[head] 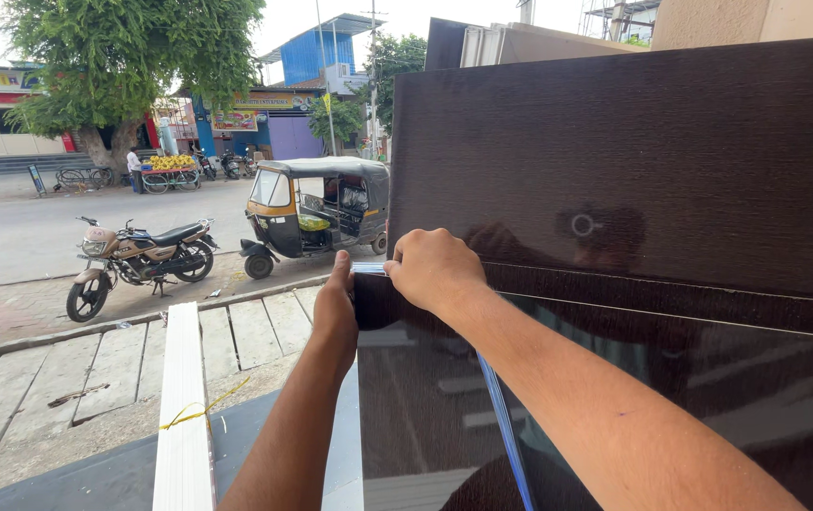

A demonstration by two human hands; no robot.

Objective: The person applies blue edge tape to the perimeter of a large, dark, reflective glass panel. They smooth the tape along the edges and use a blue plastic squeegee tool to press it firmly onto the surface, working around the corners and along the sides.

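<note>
Head view: looking down along two bare forearms to a dark panel at the edge of a street.
Right hand [433, 268]: closed into a fist, knuckles up, pinching the loose edge of a clear protective film [369, 270] at the panel's left edge.
Left hand [335, 305]: set against the left edge of the same panel, just below and beside the right hand, thumb up near the film; how far its fingers curl behind the edge cannot be told.
Film strip [506, 431]: a pale bluish line of film runs down the panel face beneath the right forearm.
Dark brown laminated panel [634, 161]: stands upright, glossy wood grain, filling the right half of the view, reflections on its lower part.
White bundle of strips [183, 416]: lies to the left of the arms, tied with a yellow string [200, 410].
Concrete slabs [94, 364]: paving beyond the bundle.
Motorcycle [137, 260]: parked on the roadside, well apart from the hands.
Auto rickshaw [317, 213]: black and yellow, standing behind the panel's left edge.
Tree [123, 57]: large and green, across the road, shopfronts behind it.
</note>
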